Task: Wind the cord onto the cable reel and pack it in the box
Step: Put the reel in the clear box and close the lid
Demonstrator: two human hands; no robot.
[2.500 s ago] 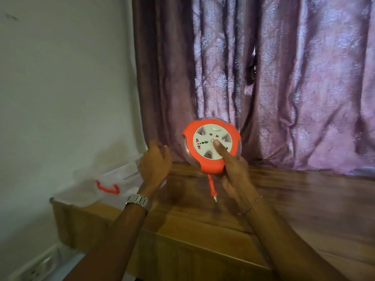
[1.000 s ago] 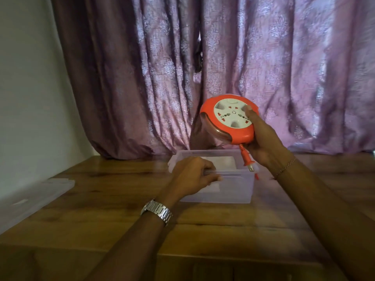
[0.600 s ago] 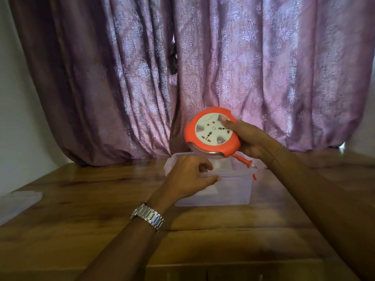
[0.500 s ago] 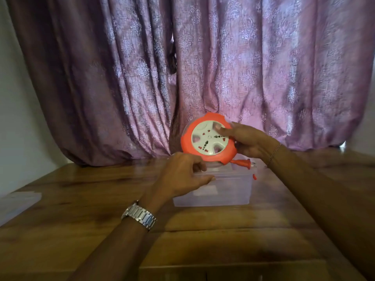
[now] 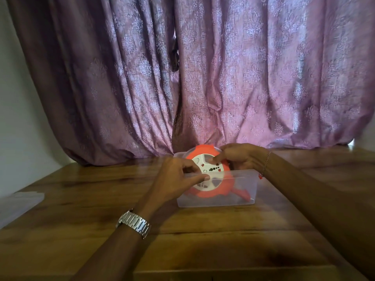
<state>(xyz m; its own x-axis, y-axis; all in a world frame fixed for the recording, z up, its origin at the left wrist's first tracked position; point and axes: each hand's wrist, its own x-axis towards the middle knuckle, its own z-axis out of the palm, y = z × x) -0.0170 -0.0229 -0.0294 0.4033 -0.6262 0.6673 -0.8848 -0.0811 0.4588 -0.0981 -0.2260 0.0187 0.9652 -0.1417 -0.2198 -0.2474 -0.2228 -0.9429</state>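
While the orange cable reel (image 5: 211, 180) sits tilted in the clear plastic box (image 5: 239, 191) on the wooden table (image 5: 203, 236), its lower half shows only blurred through the translucent front wall, and its orange plug (image 5: 243, 194) lies low at the box's right end. Fingers of the right hand (image 5: 241, 158) curl on the reel's upper edge, the thumb on the white socket face, and the left hand (image 5: 176, 179) pinches the box's near rim, hiding the reel's left side. At the left edge, a clear lid (image 5: 18, 205) is cut off.
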